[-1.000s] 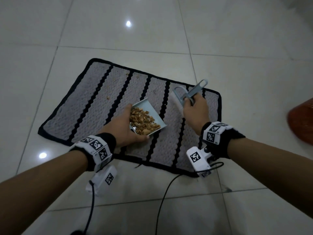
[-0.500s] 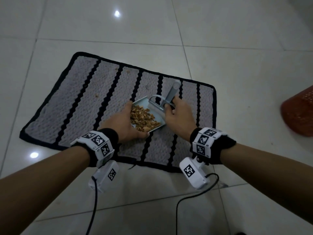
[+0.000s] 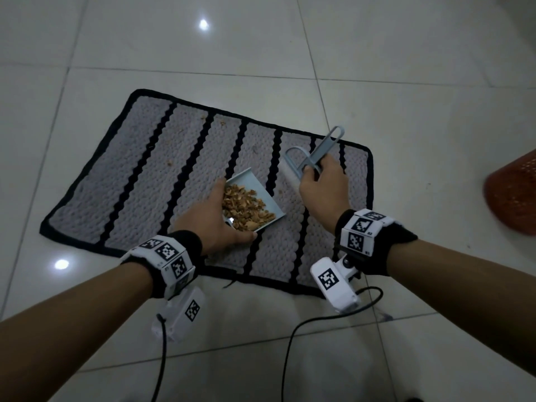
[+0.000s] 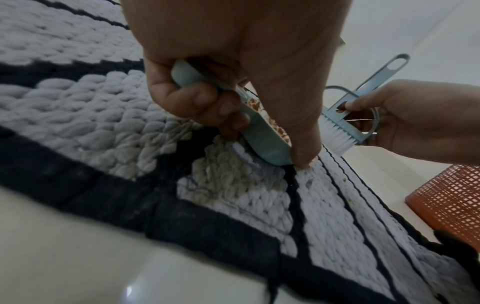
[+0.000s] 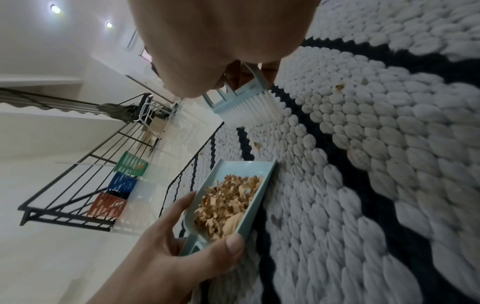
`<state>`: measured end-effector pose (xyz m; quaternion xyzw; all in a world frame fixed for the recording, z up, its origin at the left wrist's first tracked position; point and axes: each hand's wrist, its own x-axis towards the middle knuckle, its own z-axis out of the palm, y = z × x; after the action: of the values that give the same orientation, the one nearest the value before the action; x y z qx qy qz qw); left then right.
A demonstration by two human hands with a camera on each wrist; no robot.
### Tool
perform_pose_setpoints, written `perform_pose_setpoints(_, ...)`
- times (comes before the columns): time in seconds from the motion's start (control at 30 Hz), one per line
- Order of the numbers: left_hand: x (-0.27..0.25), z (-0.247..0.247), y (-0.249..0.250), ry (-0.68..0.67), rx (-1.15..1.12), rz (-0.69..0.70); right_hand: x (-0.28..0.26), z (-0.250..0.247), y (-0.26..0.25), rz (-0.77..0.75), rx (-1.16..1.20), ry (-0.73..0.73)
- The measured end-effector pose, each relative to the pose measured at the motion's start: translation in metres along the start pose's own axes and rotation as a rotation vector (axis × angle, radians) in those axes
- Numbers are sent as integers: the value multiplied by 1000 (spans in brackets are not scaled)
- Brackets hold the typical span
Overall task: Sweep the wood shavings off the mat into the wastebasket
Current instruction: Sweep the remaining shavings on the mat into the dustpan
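Mid-sweep: your left hand (image 3: 216, 219) grips the dustpan (image 3: 262, 198), loaded with shavings (image 3: 243, 207), on the mat (image 3: 145, 181). Your right hand (image 3: 322, 187) pinches the brush (image 3: 311, 161) at its 1 o'clock. A few flecks (image 3: 169, 162) remain; gather them, then carry level to the wastebasket (image 3: 513, 192) at 3 o'clock.

Tan wood shavings (image 3: 245, 208) are being held heaped in a pale blue dustpan (image 3: 262, 195) tilted on the grey, black-striped mat (image 3: 139, 181). A few stray shavings are lying scattered on the mat. An orange mesh wastebasket (image 3: 513, 195) is standing on the floor to the mat's right.
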<state>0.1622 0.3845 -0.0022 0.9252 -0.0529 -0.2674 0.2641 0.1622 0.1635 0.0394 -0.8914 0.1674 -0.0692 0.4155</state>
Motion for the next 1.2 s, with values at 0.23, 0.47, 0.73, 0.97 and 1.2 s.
perform_pose_setpoints(0.23,-4,-1,3,17,40,-8,-26,8,13,-57,-89,34)
perform_pose_setpoints(0.47,-4,0,4,28,53,-8,-54,18,5,-96,-40,-49)
perform_pose_setpoints(0.73,-6,0,3,43,60,1,-42,-4,12,56,73,64)
perform_pose_setpoints(0.97,-12,2,-7,95,-182,2,-13,-26,4,250,285,-10)
perform_pose_setpoints(1.2,-47,-5,-21,228,-467,-61,26,-56,-28,224,306,-29)
